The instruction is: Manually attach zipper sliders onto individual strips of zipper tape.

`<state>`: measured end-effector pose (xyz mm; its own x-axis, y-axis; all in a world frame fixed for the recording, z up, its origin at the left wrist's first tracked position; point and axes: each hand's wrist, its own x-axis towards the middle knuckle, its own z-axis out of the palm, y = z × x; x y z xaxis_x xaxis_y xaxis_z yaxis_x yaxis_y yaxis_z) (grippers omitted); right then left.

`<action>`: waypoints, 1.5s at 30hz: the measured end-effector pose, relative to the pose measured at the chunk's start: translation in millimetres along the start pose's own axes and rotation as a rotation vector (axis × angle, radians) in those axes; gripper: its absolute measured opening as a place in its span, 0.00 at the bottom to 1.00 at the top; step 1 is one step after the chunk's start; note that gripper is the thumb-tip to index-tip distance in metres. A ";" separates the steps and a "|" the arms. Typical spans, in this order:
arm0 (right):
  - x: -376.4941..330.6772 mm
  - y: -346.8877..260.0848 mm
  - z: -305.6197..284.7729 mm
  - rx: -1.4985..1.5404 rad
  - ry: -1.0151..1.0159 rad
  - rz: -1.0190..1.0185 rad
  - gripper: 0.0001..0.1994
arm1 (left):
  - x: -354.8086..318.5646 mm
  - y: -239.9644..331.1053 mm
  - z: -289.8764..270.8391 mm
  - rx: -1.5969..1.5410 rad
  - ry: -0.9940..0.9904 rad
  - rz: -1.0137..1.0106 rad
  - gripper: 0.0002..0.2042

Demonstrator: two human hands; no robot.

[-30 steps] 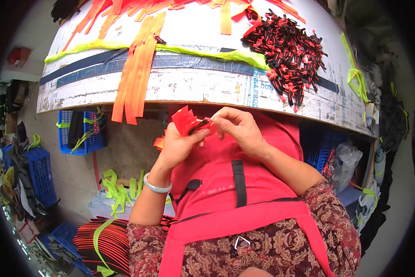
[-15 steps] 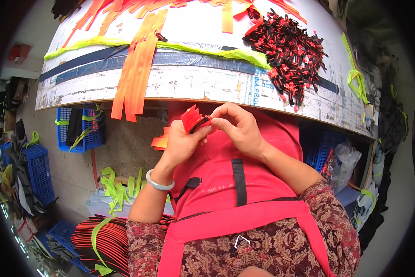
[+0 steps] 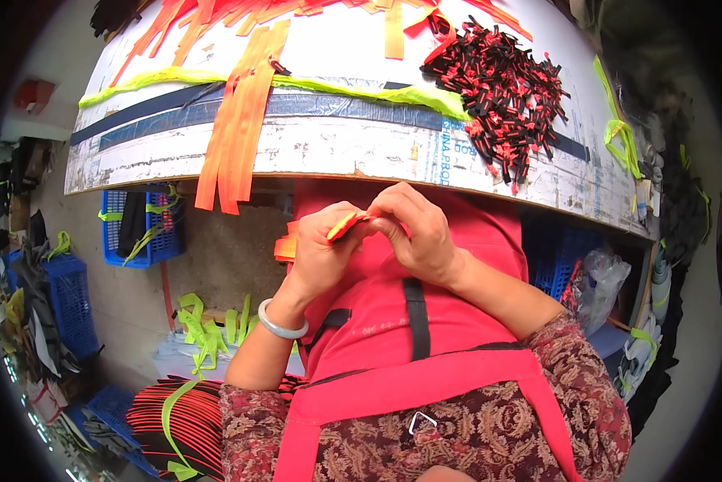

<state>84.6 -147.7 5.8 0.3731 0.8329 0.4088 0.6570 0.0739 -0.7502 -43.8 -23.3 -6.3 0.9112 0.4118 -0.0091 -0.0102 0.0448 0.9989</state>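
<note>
Above my lap, just in front of the table edge, my left hand (image 3: 322,247) is closed round a bundle of orange fabric strips (image 3: 342,226). Part of the bundle sticks out beyond the wrist side of the fist. My right hand (image 3: 419,238) meets it, thumb and forefinger pinched together at the bundle's tip. Whatever lies between those fingertips is too small and covered to name. On the table ahead, more orange strips (image 3: 240,120) hang over the front edge, with a small black piece lying on them.
A heap of small black-and-red pieces (image 3: 501,96) covers the right part of the white table (image 3: 337,153). A yellow-green band (image 3: 361,88) runs across it. Blue baskets (image 3: 140,229) stand below at the left. Stacked black-and-red pieces (image 3: 176,422) lie beside my left side.
My left hand has turned, so the fanned red ends and black bits seen before are now mostly hidden. Both hands have drawn closer together at the bundle's tip.
</note>
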 end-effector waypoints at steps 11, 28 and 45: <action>-0.7 24.8 1.5 0.847 -0.084 0.721 0.09 | 9.4 -10.7 -25.6 -0.471 -0.019 -0.377 0.09; 1.5 -3.3 -3.5 0.223 -0.042 0.240 0.05 | 7.0 2.0 -11.5 -0.101 -0.103 -0.216 0.04; 7.2 -0.5 -12.7 0.405 -0.181 0.057 0.06 | -0.3 41.8 -31.1 0.406 -0.148 0.214 0.13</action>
<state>95.3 -148.6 15.7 0.2570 0.9217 0.2905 0.3161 0.2039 -0.9266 -57.3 6.8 34.0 0.9551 0.2381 0.1761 -0.0695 -0.3977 0.9149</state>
